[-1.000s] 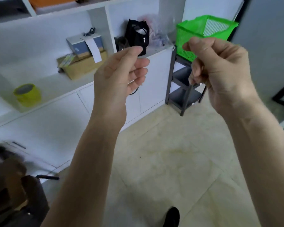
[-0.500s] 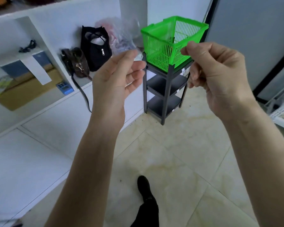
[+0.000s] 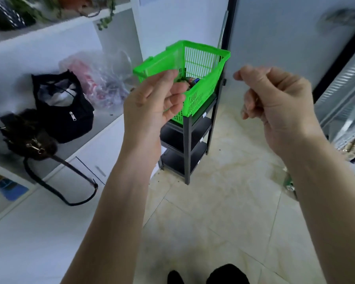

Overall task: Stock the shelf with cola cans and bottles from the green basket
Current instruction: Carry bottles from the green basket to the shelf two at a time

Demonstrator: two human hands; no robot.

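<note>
Though contents blur, green basket (image 3: pixel 201 64) unlabelled.

bright even light, blurred warped edges

Green slotted basket (image 3: pixel 201 64); black shelf rack (image 3: pixel 188 152); black bag (image 3: pixel 64 111); beige marbled floor (image 3: pixel 223 201).

– What does the room look like?
– Pale marbled floor tiles (image 3: pixel 223 201), white walls (image 3: pixel 182 21), and soft, even light.
– Any furniture?
– On the left, a white built-in cabinet (image 3: pixel 39 232) with open shelves. A black bag (image 3: pixel 64 111) and a clear plastic bag (image 3: pixel 98 80) sit on its ledge. Trailing greenery (image 3: pixel 105 19) hangs above.
</note>
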